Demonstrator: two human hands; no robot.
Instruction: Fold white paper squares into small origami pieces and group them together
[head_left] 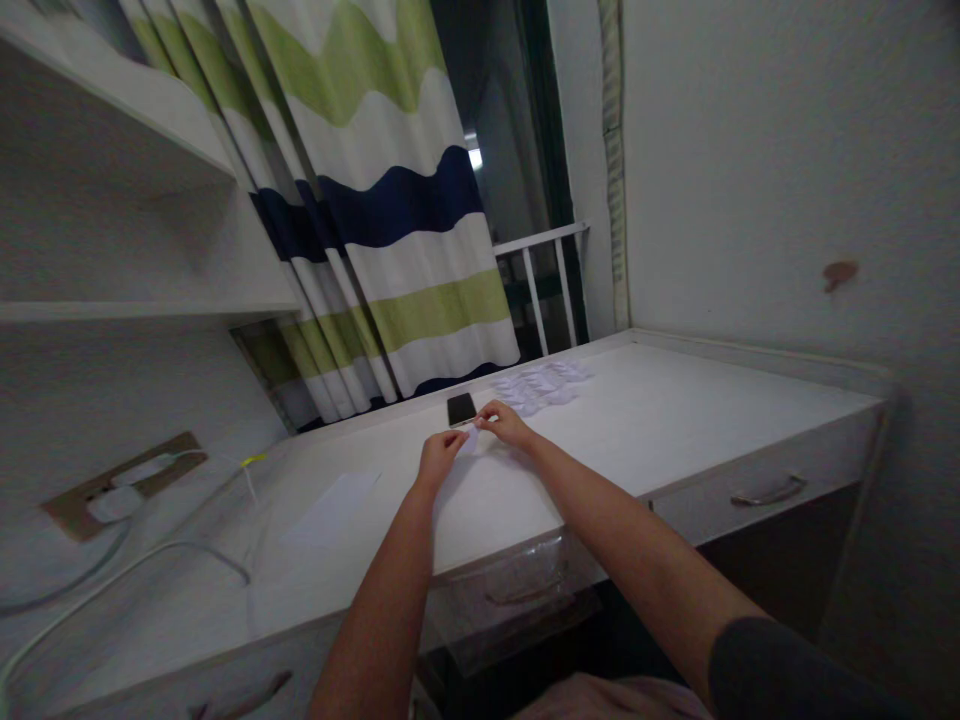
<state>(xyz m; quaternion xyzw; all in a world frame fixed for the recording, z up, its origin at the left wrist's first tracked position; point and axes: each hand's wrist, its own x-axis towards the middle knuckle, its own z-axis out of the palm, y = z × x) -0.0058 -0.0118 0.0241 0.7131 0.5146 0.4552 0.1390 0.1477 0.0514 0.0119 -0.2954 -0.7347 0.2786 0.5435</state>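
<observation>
Fabric sleeve (787, 665), fingers (452, 437) pinching white slip (471, 439), perhaps paper

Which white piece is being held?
The small white piece pinched between the left hand and right hand. The flat sheet on the left and the clustered pieces near the curtain lie untouched on the desk.

My only view comes from the camera on my head, looking forward and down along my bare forearms (637, 540), which rise from the bottom of the frame. My bare left hand (441, 452) and bare right hand (505, 422) show small near the centre, at the ends of my outstretched arms. The broad white desk (712, 400) slopes up toward the right, so the view sits tilted. The white, green and navy striped fabric curtain (397, 215) stands farther off, upper left of centre.
</observation>
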